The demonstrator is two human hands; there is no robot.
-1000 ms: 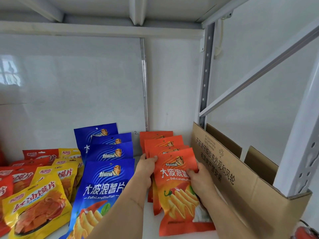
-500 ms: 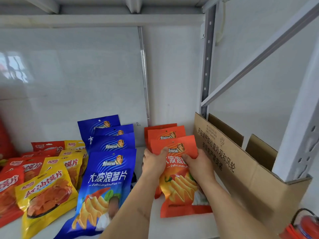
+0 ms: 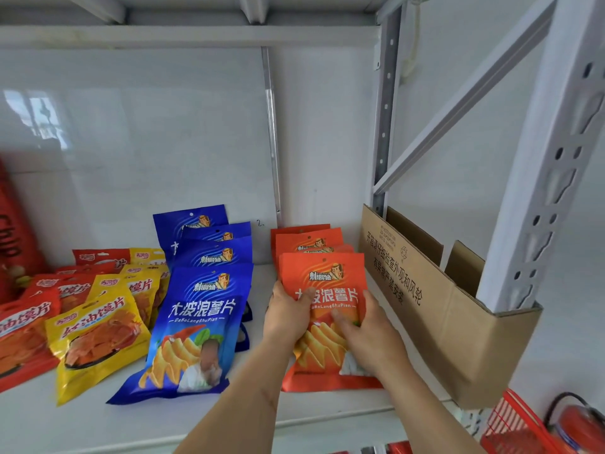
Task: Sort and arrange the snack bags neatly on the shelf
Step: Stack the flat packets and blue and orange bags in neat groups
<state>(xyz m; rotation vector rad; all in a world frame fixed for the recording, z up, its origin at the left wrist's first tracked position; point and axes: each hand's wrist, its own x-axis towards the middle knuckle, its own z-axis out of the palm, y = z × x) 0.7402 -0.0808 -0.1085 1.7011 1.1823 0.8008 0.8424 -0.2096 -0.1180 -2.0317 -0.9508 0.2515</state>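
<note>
Both hands have slid the front orange bag [image 3: 322, 309] back against its row, left hand [image 3: 286, 314] and right hand [image 3: 366, 332] gripping its sides with curled fingers; next, probably square it beside the blue bags [image 3: 203, 309].

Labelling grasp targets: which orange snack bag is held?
The frontmost orange snack bag, gripped by left hand and right hand; the orange bags behind it are untouched.

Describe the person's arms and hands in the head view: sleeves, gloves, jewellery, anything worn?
Both forearms are bare as far as the frame shows; no sleeve edge is visible. The left hand and right hand wear no gloves. No watch, bracelet or ring can be seen on wrists or fingers. No markings or cables.
</note>
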